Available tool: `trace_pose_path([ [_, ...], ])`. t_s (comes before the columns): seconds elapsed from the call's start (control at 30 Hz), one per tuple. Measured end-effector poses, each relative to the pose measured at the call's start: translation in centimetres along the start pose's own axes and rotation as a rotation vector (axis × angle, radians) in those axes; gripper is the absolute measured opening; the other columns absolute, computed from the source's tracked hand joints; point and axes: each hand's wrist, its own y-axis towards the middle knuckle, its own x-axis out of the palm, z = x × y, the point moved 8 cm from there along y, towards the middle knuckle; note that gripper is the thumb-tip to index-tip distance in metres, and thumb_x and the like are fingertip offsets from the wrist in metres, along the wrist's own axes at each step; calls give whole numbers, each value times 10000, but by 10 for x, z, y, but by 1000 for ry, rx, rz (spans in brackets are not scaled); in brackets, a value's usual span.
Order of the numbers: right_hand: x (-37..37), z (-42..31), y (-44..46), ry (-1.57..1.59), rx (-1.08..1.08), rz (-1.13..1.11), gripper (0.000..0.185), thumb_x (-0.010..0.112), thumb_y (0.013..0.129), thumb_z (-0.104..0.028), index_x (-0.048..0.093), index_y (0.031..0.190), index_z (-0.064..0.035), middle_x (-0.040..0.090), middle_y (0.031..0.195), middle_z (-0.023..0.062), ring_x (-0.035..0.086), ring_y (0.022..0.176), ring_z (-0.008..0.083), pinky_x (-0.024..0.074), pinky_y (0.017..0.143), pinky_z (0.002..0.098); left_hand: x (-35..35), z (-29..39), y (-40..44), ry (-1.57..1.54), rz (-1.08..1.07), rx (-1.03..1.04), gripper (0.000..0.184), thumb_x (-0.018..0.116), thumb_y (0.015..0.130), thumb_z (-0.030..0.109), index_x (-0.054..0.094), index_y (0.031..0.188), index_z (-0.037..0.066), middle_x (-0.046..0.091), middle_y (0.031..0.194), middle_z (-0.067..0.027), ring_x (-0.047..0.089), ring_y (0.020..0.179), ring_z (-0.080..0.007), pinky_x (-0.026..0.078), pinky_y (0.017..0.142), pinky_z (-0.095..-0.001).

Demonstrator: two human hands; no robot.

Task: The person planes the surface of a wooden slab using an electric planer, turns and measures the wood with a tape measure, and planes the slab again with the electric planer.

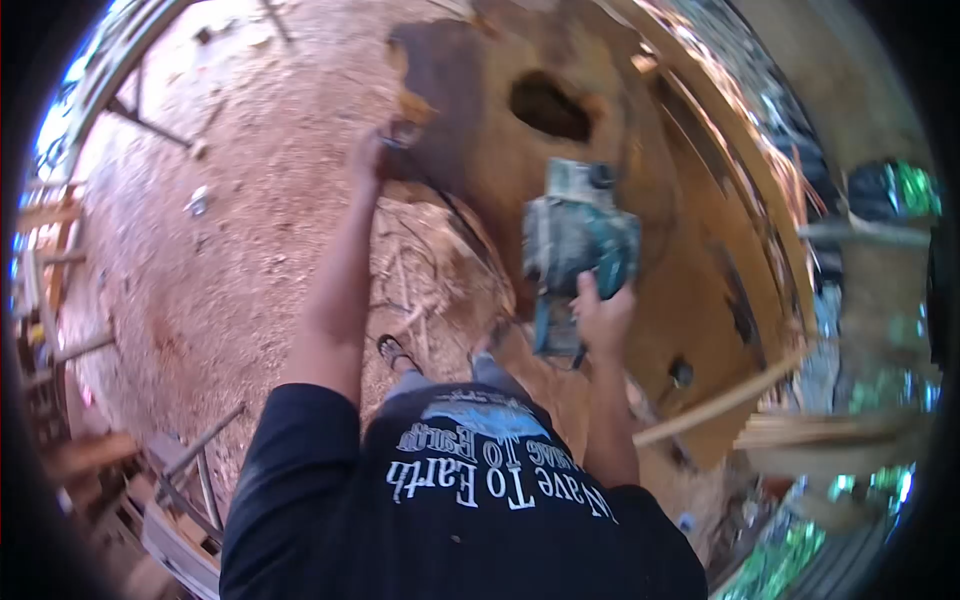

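Observation:
My right hand is wrapped round the rear handle of a teal electric planer, which sits over a large brown wooden slab. The planer is slightly blurred. My left hand is out at the slab's left edge, closed round a dark power cord. The cord trails from it back along the edge toward my feet. Its fingers are partly smeared, so the exact grip is unclear. An oval hole opens in the slab beyond the planer.
Shavings and sawdust cover the ground on the left. A sandalled foot stands near the slab's near edge. A long wood strip lies at the near right. Timber frames stand at far left, stacked boards at right.

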Motion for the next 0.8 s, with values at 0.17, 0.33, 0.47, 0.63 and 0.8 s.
trace_pose_path([
  [0.17,-9,20,-98,77,70,-97,351,707,891,-175,604,1142,48,663,775,100,631,598,159,509,579,312,-12,18,-16,83,247,238,628,340,1061,497,635,796,10,641,774,-233,629,788,-428,468,714,-498],
  [0.33,11,4,-61,10,5,-83,352,710,883,-181,603,1126,50,679,801,134,666,660,202,528,655,353,-12,18,-18,173,178,125,600,363,1043,517,699,888,44,681,941,-232,637,938,-452,500,841,-511],
  [0.47,37,-24,0,-11,-103,-60,287,716,880,-178,599,1028,38,649,669,123,660,551,211,509,558,376,-7,15,-15,184,185,135,640,334,1043,558,699,948,41,679,995,-244,622,982,-455,484,862,-516],
  [0.63,51,-45,47,-23,-149,-69,280,721,873,-171,606,1002,49,645,657,132,657,513,232,514,541,387,-11,21,-16,199,88,18,673,345,1021,600,724,1009,43,687,1043,-246,629,1035,-444,486,905,-505],
  [0.8,51,-64,83,-31,-224,-68,252,733,857,-163,627,922,56,654,659,132,657,487,227,514,499,372,-9,18,-14,220,135,38,690,317,1026,610,731,1021,58,687,1047,-252,634,1034,-443,488,904,-510],
])
